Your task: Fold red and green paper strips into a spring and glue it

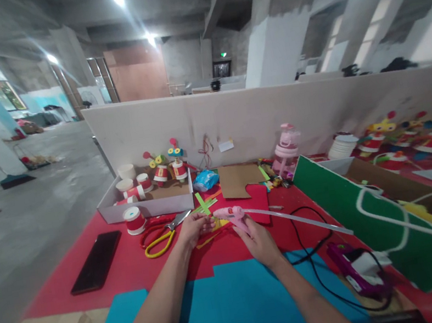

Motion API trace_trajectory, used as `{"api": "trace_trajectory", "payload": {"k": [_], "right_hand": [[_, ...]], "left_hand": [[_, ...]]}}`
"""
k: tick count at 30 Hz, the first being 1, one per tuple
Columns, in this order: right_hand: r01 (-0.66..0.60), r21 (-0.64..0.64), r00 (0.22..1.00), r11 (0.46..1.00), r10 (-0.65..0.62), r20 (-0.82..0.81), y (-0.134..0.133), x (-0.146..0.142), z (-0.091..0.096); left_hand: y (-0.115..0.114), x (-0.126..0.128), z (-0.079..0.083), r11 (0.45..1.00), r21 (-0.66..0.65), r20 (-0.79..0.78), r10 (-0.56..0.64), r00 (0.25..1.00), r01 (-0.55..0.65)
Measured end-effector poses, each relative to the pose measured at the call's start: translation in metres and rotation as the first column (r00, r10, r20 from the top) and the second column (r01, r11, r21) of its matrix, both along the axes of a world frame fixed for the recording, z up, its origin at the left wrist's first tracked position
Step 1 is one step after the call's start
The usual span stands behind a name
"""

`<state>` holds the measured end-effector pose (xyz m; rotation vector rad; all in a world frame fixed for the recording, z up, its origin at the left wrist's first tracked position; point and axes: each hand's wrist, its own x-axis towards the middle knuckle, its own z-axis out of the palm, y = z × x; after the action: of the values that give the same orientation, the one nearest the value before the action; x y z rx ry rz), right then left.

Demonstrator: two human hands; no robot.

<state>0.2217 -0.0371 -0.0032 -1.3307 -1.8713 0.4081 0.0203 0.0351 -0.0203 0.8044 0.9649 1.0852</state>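
My right hand (260, 240) is wrapped round the handle of a pink hot glue gun (229, 213). A long clear glue stick (301, 219) sticks out of the back of the gun toward the right. Just left of the nozzle, my left hand (196, 228) is closed with its fingertips pinched together; whatever they hold is too small to name. Beside my left wrist lie scissors (163, 240) with yellow and red handles. Green paper strips (202, 204) and yellow paper pieces lie beyond and under the hands.
A white box (165, 206) holds paper cups and two small cup figures (178, 165). A black phone (96, 261) lies at left. Brown cardboard (240, 180) lies behind the gun. At right are a green-sided box (360, 219), a purple power strip (354, 270) and black cable.
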Motion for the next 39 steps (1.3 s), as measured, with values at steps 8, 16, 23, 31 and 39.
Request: {"api": "trace_trajectory", "payload": {"k": [8,16,23,31,39], "right_hand": [[0.016,0.017,0.999,1.000,-0.017,0.034,-0.0006,-0.0002,0.0004],[0.026,0.027,0.997,0.999,-0.027,0.066,0.0007,-0.0009,-0.0021],[0.035,0.056,0.996,0.998,-0.040,0.079,0.0000,-0.0015,-0.0034],[0.042,0.027,0.994,0.999,-0.045,0.095,-0.0004,-0.0020,-0.0024],[0.049,0.019,0.993,0.999,-0.051,0.104,-0.0006,-0.0026,-0.0011]], "left_hand": [[-0.0006,0.0000,0.0018,1.000,-0.004,0.006,-0.004,1.000,0.004],[-0.0013,0.0007,0.0026,1.000,0.003,-0.004,0.005,1.000,-0.005],[-0.0007,0.0003,0.0011,1.000,0.004,0.004,-0.006,1.000,0.006],[-0.0010,0.0008,0.0015,1.000,0.010,-0.005,0.006,1.000,-0.006],[0.0002,0.0003,-0.0008,1.000,0.018,-0.005,0.008,1.000,-0.008]]}}
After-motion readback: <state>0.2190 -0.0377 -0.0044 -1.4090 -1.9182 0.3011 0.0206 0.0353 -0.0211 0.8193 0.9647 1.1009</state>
